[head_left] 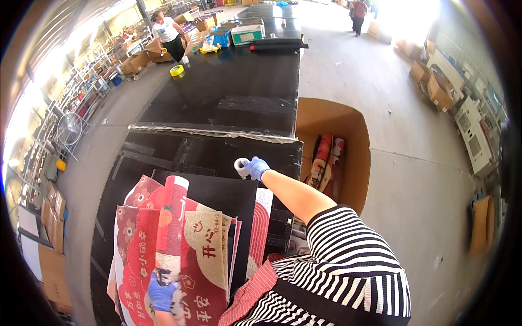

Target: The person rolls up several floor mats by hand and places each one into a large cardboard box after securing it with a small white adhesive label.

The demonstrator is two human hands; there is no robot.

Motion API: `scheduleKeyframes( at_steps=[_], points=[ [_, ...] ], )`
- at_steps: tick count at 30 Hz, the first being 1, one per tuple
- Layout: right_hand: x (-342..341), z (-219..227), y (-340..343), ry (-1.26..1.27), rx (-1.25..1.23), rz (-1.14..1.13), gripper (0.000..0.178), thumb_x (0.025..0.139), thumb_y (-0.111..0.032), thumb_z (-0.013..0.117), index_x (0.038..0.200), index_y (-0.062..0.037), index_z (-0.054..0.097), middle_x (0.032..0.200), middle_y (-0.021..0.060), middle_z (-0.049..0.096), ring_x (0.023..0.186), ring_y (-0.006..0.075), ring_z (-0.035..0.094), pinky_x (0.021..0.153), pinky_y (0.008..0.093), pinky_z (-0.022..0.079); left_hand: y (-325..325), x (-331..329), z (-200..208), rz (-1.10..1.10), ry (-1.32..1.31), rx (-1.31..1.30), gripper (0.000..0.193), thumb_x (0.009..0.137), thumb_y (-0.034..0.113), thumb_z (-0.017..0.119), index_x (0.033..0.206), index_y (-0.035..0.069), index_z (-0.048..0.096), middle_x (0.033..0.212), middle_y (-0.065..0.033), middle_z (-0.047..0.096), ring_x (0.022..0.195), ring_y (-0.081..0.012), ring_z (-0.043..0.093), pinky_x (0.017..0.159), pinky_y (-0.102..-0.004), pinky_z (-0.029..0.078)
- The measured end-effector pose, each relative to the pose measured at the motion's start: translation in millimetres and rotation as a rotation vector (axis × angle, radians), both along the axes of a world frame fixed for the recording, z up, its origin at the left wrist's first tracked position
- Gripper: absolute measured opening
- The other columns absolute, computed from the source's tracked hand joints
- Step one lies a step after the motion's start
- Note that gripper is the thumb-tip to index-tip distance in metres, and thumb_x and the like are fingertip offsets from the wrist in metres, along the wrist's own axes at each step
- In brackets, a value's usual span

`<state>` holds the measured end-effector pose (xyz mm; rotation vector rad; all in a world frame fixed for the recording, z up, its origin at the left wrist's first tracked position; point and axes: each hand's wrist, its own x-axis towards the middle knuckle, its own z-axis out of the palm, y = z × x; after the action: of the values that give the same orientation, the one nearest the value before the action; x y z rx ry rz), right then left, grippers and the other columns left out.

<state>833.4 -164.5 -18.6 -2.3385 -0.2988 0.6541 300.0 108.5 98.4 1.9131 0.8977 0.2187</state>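
At one o'clock from the person's left hand, which clasps the near end of a rolled red mat pointing toward twelve, the right hand, nearer the mat's far end, grips a whitish tape roll, while printed characters mark the flat mats beneath.

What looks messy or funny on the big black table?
The pile of mats under the rolled mat is crooked: sheets poke out at different angles instead of lining up. The pale strip across the black table looks ragged and wrinkled, not neat. I can't see anything spilled.
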Motion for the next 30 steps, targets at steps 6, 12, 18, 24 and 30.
scheduleKeyframes(
  at_steps=[6, 12, 18, 24, 30],
  points=[
    [-176, 24, -51, 0.855, 0.691, 0.342, 0.049, 0.093, -0.045, 0.071, 0.119, -0.0038, 0.066, 0.098, 0.007, 0.071, 0.077, 0.0181, 0.07, 0.068, 0.0307, 0.056, -142, 62, 83, -0.133, 0.003, -0.061, 0.059, 0.071, 0.017, 0.086, 0.121, 0.003, 0.059, 0.104, -0.0057, 0.068, 0.09, -0.0137, 0.067, 0.081, -0.0289, 0.055],
    [-255, 112, -100, 0.911, 1.566, 0.226, 0.084, 0.086, -0.037, 0.08, 0.15, -0.003, 0.037, 0.135, 0.0125, 0.059, 0.125, 0.0233, 0.056, 0.107, 0.0368, 0.047, -230, 168, 101, -0.571, -0.108, 0.174, 0.084, 0.092, 0.041, 0.072, 0.153, -0.004, 0.034, 0.125, -0.0146, 0.062, 0.112, -0.0225, 0.061, 0.096, -0.0328, 0.049],
    [-197, 112, -190, 0.943, 1.714, -0.31, 0.062, 0.087, -0.037, 0.075, 0.135, -0.0046, 0.053, 0.124, 0.0145, 0.064, 0.115, 0.0281, 0.063, 0.105, 0.0427, 0.049, -197, 176, 21, -0.64, 0.206, -0.614, 0.078, 0.101, 0.057, 0.051, 0.15, -0.003, 0.04, 0.139, -0.0099, 0.055, 0.127, -0.0174, 0.048, 0.11, -0.0328, 0.038],
    [-89, 32, -296, 1.045, 1.81, -0.75, 0.069, 0.088, -0.049, 0.073, 0.138, -0.0054, 0.052, 0.133, 0.0192, 0.061, 0.124, 0.0355, 0.057, 0.115, 0.0499, 0.038, -250, 229, 80, -0.987, 0.335, -0.452, 0.104, 0.079, 0.056, 0.078, 0.148, -0.009, 0.035, 0.138, -0.0235, 0.054, 0.129, -0.0259, 0.052, 0.111, -0.0363, 0.038],
    [12, -20, -336, 0.818, 1.673, -0.825, 0.066, 0.092, -0.057, 0.063, 0.133, -0.0055, 0.056, 0.126, 0.0178, 0.065, 0.117, 0.0342, 0.061, 0.108, 0.0474, 0.046, -322, 316, 77, -1.011, 0.268, -0.394, 0.102, 0.075, 0.047, 0.083, 0.15, -0.002, 0.036, 0.136, -0.0198, 0.056, 0.124, -0.0242, 0.055, 0.108, -0.0365, 0.042]
  ],
)
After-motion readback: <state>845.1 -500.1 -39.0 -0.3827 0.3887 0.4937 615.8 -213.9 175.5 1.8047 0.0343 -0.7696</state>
